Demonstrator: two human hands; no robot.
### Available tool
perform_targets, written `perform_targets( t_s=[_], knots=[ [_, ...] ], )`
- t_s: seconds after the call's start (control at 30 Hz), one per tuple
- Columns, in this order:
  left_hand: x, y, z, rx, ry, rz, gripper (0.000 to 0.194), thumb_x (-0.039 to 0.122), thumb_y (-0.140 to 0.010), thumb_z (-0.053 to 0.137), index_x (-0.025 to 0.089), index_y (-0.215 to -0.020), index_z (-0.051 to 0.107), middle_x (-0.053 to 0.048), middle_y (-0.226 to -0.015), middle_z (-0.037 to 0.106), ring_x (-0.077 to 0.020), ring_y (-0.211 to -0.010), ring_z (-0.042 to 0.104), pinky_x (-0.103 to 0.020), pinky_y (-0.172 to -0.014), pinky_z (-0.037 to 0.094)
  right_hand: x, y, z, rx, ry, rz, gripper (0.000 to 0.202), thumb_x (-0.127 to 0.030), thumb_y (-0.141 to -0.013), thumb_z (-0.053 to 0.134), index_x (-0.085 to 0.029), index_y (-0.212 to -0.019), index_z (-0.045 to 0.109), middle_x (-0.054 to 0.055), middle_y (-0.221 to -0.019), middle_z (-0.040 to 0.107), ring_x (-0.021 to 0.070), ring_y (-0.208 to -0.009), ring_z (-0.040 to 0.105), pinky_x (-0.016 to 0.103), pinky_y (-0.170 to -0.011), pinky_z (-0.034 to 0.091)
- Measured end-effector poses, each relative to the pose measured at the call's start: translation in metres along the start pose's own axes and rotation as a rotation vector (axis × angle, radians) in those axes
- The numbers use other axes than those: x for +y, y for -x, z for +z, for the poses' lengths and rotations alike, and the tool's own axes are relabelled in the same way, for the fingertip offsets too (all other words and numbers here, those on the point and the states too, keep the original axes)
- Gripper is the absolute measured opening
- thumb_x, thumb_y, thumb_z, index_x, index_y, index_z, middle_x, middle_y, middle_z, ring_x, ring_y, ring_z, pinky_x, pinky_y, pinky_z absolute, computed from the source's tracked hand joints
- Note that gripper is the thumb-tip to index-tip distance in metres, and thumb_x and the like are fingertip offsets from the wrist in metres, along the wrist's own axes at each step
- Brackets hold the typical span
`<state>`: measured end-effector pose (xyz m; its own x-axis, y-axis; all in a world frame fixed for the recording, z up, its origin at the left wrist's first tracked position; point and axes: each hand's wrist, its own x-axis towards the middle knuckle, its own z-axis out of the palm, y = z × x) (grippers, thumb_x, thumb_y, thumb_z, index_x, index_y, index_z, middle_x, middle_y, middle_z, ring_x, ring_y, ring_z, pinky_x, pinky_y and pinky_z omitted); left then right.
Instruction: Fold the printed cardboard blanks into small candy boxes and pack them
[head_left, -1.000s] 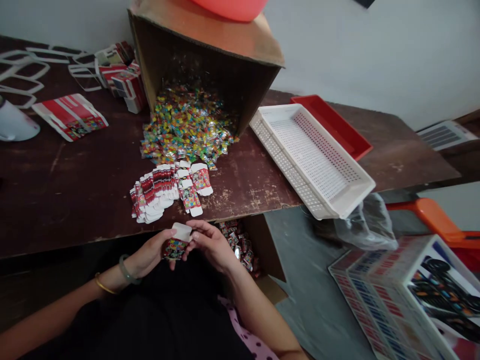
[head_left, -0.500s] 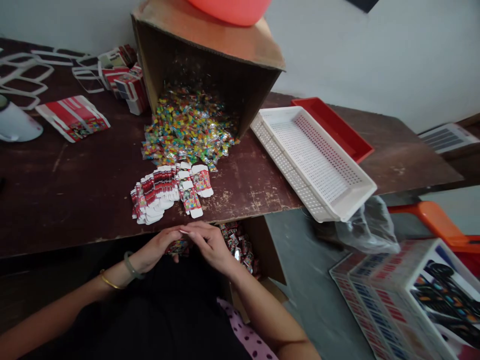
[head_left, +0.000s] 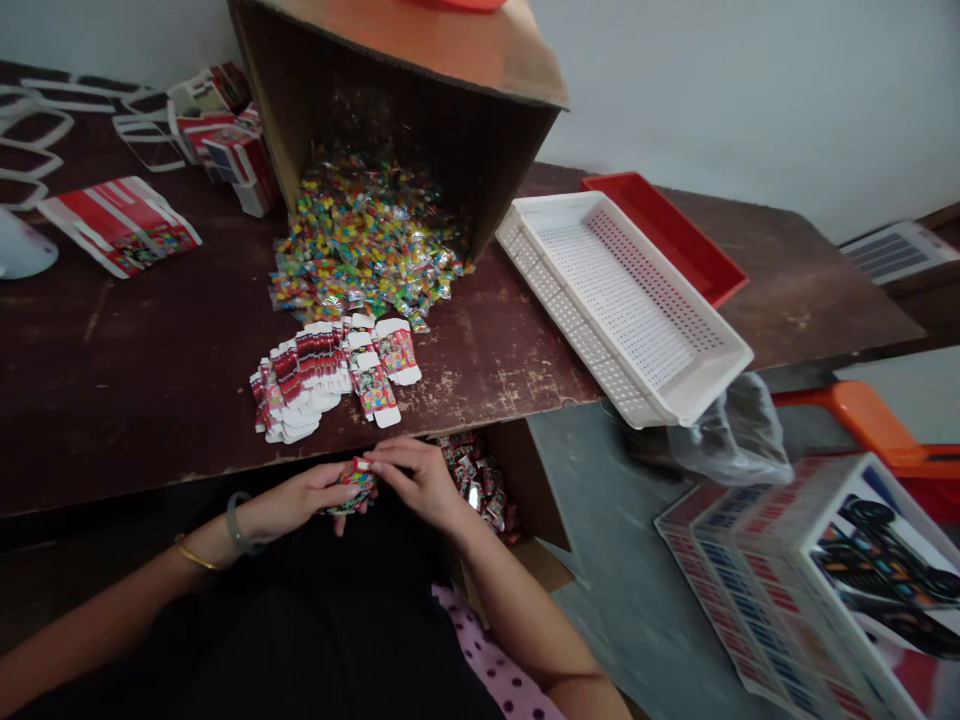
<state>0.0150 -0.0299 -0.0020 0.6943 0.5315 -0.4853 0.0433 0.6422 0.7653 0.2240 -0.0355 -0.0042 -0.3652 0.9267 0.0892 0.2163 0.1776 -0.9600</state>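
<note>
Just below the table's front edge, my left hand (head_left: 313,500) is closed round a small printed candy box (head_left: 358,480), red and multicoloured. At the box's right end are the bent fingertips of my right hand (head_left: 420,482), touching its white flap. Whether the box holds anything inside is hidden. On the table in front of me lie a fanned stack of flat box blanks (head_left: 304,375) and a few separate blanks (head_left: 373,385). Behind them, small wrapped candies (head_left: 367,245) spill from a cardboard carton (head_left: 420,50) lying on its side.
A white perforated basket (head_left: 626,310) stands right, overlapping a red tray (head_left: 675,240). Under the table edge sits a carton of wrapped packs (head_left: 480,485). Red-and-white boxes (head_left: 232,150) and a white mug (head_left: 22,250) are at left. A plastic crate (head_left: 750,560) stands lower right.
My hands have parted a little, and the box between them shows more. The right fingers have gone from lying over the left hand to the box's end. The view has shifted slightly.
</note>
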Motion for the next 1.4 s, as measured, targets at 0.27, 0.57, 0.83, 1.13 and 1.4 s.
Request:
perform_targets(
  t_s=[0.27, 0.57, 0.83, 1.13, 1.4],
  knots=[
    [-0.008, -0.009, 0.016, -0.093, 0.224, -0.08, 0.049, 0.041, -0.088, 0.064, 0.022, -0.132, 0.055, -0.014, -0.117, 0.065, -0.0296, -0.107, 0.06, -0.043, -0.078, 0.056, -0.014, 0.026, -0.042, -0.068, 0.137, 0.121, 0.023, -0.034, -0.095, 0.056, -0.025, -0.102, 0.075, 0.004, -0.094, 0.075, 0.0181, -0.088, 0.066, 0.032, -0.082, 0.051],
    [0.003, -0.018, -0.007, 0.075, 0.188, 0.034, 0.039, 0.038, -0.093, 0.057, 0.018, -0.126, 0.061, -0.015, -0.119, 0.063, -0.0278, -0.105, 0.061, -0.041, -0.088, 0.047, 0.048, -0.089, -0.084, -0.031, 0.702, -0.025, 0.053, -0.03, -0.086, 0.067, -0.021, -0.137, 0.053, 0.013, -0.14, 0.053, 0.0259, -0.128, 0.047, 0.041, -0.106, 0.037],
    [0.021, -0.032, -0.012, 0.175, 0.368, 0.094, 0.048, 0.031, -0.089, 0.063, 0.028, -0.136, 0.051, -0.012, -0.144, 0.048, -0.0273, -0.112, 0.06, -0.042, -0.09, 0.048, 0.062, -0.149, -0.079, -0.184, 0.891, 0.003, 0.056, -0.027, -0.077, 0.076, -0.016, -0.129, 0.06, 0.015, -0.136, 0.054, 0.0263, -0.126, 0.049, 0.037, -0.107, 0.035],
    [0.025, -0.023, -0.017, 0.258, 0.217, 0.088, 0.021, 0.034, -0.088, 0.065, 0.017, -0.1, 0.07, -0.006, -0.089, 0.067, -0.0184, -0.079, 0.065, -0.028, -0.066, 0.049, 0.05, -0.084, -0.021, -0.09, 0.882, -0.034, 0.032, -0.02, -0.095, 0.05, -0.017, -0.125, 0.061, 0.01, -0.129, 0.061, 0.0234, -0.112, 0.053, 0.037, -0.1, 0.044],
    [0.008, -0.01, -0.023, 0.23, 0.221, 0.045, 0.026, 0.035, -0.088, 0.065, 0.017, -0.106, 0.069, -0.008, -0.095, 0.069, -0.0186, -0.081, 0.066, -0.029, -0.07, 0.05, 0.053, -0.069, -0.032, -0.123, 0.784, -0.137, 0.039, -0.029, -0.087, 0.066, -0.013, -0.123, 0.062, 0.013, -0.131, 0.059, 0.0258, -0.111, 0.054, 0.04, -0.098, 0.047]
  ],
)
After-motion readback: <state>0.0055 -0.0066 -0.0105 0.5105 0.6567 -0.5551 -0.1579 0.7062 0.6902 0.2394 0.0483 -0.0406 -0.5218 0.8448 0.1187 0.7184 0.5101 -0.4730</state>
